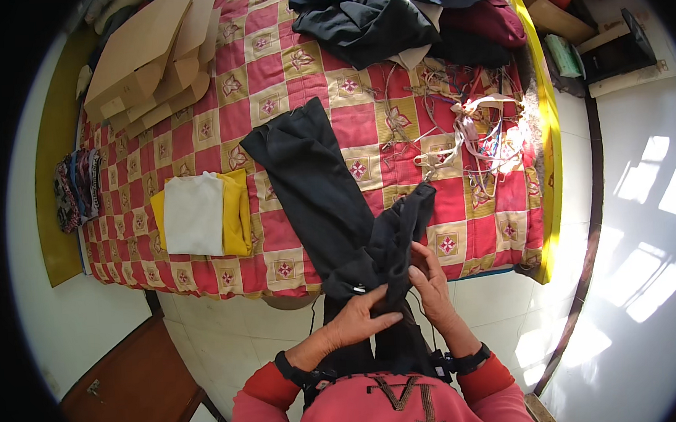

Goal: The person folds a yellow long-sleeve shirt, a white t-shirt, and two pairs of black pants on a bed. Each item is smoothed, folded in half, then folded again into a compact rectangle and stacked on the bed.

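A pair of black trousers (317, 181) lies partly on the bed, with one leg stretched flat toward the far side. The other part is bunched and folded at the near edge, angled up to the right. My left hand (356, 317) grips the bunched cloth from the left, thumb and fingers on either side of it. From the right, my right hand (434, 286) pinches the same bunch between thumb and fingers. A small shiny piece shows on the trousers near my left fingers. Folded cloth hides some of my fingertips.
The bed has a red and gold checked cover (200, 138). Folded white cloth (193, 215) rests on yellow cloth (236, 216) at left. Flattened cardboard boxes (143, 61), dark clothes (363, 26) and tangled hangers (464, 132) lie farther off. A yellow bed edge (550, 139) runs along the right.
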`<state>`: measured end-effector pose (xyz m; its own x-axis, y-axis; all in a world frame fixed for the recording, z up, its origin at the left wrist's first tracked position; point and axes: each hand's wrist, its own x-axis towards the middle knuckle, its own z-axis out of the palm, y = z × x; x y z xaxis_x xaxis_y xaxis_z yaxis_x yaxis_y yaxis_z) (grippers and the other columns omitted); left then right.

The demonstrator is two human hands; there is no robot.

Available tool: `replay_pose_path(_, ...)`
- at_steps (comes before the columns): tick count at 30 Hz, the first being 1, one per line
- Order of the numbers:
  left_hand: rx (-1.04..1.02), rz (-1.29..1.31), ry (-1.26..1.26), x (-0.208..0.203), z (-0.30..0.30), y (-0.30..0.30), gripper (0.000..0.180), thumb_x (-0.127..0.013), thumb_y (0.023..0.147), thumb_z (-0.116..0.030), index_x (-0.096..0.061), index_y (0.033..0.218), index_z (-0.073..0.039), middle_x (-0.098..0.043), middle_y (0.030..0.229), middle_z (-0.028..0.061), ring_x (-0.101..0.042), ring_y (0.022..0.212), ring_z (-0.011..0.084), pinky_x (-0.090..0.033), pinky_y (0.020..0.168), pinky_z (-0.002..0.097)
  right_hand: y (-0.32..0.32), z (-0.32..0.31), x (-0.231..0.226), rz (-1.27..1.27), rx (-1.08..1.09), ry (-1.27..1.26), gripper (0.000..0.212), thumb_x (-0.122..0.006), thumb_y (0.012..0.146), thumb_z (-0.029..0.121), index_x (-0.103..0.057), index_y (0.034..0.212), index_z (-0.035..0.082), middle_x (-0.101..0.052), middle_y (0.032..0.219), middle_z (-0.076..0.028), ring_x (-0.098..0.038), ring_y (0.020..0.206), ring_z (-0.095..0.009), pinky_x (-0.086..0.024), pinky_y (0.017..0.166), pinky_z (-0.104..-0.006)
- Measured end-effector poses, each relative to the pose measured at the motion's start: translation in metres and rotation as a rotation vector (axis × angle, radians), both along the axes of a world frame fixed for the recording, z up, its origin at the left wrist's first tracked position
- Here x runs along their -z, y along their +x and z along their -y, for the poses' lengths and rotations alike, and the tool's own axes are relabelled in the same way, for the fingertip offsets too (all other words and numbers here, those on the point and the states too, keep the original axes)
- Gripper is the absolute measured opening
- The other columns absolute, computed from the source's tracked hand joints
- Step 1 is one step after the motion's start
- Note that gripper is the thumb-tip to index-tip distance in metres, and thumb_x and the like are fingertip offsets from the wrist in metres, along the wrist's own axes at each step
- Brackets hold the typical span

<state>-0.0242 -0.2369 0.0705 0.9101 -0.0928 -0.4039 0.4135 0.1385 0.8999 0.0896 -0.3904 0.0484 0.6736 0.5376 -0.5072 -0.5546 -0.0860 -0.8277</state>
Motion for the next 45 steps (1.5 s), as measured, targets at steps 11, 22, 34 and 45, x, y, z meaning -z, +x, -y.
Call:
replay_pose_path(11,0.074,0.163,0.284,0.008,-0.027,0.029,0.040,-0.067,0.087,-0.017,-0.058,0.125,-0.006,-0.061,0.104,0.0119,-0.061,0.094,0.0290,-0.049,0.083,0.0347,-0.003,0.110,-0.039,-0.684,0.046,-0.111,0.058,-0.048,0.067,-0.011,-0.053,0.124,-0.007,-0.065,0.108,-0.012,-0.065,0.094,-0.020,-0.054,0.085,-0.0297)
replay_pose_path(22,-0.010,-0.265,1.628,0.112,-0.248,0.144,0.103,-0.082,0.068,-0.031,-0.022,0.151,-0.017,-0.028,0.153,0.0107,-0.022,0.143,0.0295,-0.019,0.116,0.0497,-0.072,0.285,-0.036,-0.635,0.508,-0.516,0.047,-0.054,0.073,0.001,-0.055,0.120,-0.002,-0.065,0.105,-0.012,-0.066,0.092,-0.024,-0.056,0.083,-0.0337)
replay_pose_path(34,-0.001,-0.169,0.869,0.093,-0.256,0.145,0.040,-0.062,0.087,-0.019,-0.058,0.124,-0.005,-0.068,0.098,0.0034,-0.063,0.093,0.0193,-0.047,0.086,0.0293,-0.015,0.154,-0.105,-0.586,0.398,-0.146,0.063,-0.067,0.077,0.010,-0.043,0.133,-0.008,-0.060,0.120,-0.019,-0.062,0.107,-0.026,-0.051,0.095,-0.0354)
replay_pose_path(45,-0.800,-0.086,0.432,-0.122,-0.397,-0.002,0.037,-0.058,0.090,-0.019,-0.060,0.123,-0.002,-0.066,0.109,0.0087,-0.065,0.091,0.0150,-0.052,0.077,0.0263,0.066,0.104,-0.211,0.226,0.560,-0.104,0.082,-0.059,0.069,0.014,-0.031,0.142,-0.009,-0.051,0.131,-0.026,-0.058,0.114,-0.032,-0.044,0.101,-0.0368)
